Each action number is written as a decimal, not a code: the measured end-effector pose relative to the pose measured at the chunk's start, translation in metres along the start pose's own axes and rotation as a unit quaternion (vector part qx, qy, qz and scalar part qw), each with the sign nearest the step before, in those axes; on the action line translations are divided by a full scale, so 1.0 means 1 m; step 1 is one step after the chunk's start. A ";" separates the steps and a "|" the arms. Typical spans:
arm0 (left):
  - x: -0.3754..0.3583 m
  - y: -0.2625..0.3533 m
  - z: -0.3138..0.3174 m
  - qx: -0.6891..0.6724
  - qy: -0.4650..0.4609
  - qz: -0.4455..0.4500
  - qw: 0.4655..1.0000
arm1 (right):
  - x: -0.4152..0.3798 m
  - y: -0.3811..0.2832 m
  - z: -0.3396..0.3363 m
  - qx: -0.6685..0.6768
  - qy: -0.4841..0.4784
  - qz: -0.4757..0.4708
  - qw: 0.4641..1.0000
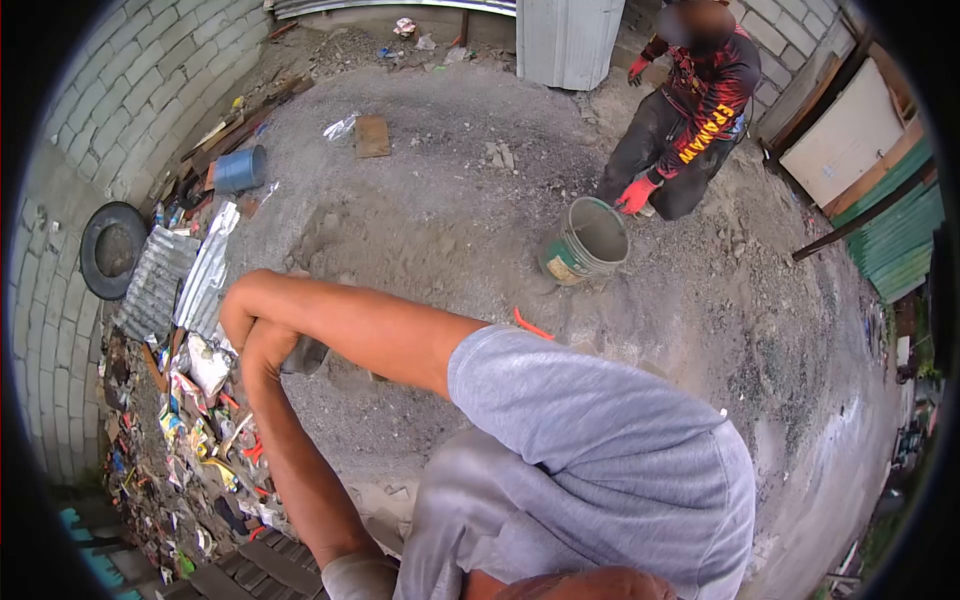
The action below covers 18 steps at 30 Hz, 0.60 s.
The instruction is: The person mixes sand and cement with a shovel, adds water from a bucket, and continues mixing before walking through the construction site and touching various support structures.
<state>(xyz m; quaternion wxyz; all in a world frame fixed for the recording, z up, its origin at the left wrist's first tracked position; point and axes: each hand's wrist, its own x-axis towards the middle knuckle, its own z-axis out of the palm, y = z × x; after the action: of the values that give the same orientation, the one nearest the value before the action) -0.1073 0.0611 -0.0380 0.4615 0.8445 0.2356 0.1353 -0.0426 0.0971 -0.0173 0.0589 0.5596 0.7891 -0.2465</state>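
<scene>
My right arm reaches across to the left, and my right hand (244, 302) lies bent over near the left side of the view. Just below and against it is my left hand (270, 345), at the end of my raised left forearm. The two hands overlap, and their fingers are hidden from me, so whatever they hold does not show. Beside my left hand, partly covered by my right forearm, is a dark grey rounded object (305, 356) whose kind I cannot make out. Grey, sandy ground (370, 235) spreads beyond my arms.
A co-worker in red gloves (637, 194) crouches at a green bucket (558, 258). A blue bucket (238, 170) lies on its side. A tyre (112, 250), corrugated sheets (160, 272) and litter (205, 440) line the block wall (150, 95). An orange curved piece (532, 324) lies near my sleeve.
</scene>
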 end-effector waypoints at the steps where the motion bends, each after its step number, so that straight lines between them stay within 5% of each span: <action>1: -0.003 -0.006 0.002 -0.001 -0.003 0.006 1.000 | -0.002 -0.005 0.001 0.003 -0.006 -0.008 1.000; 18: -0.090 -0.035 -0.008 0.028 0.027 0.070 0.997 | -0.010 -0.094 0.013 0.025 -0.041 -0.025 0.999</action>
<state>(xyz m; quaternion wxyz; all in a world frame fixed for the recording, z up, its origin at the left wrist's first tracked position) -0.1974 0.0363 -0.0643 0.4206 0.8675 0.1917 0.1836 -0.1270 0.0593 0.0054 0.0708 0.5303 0.7933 -0.2906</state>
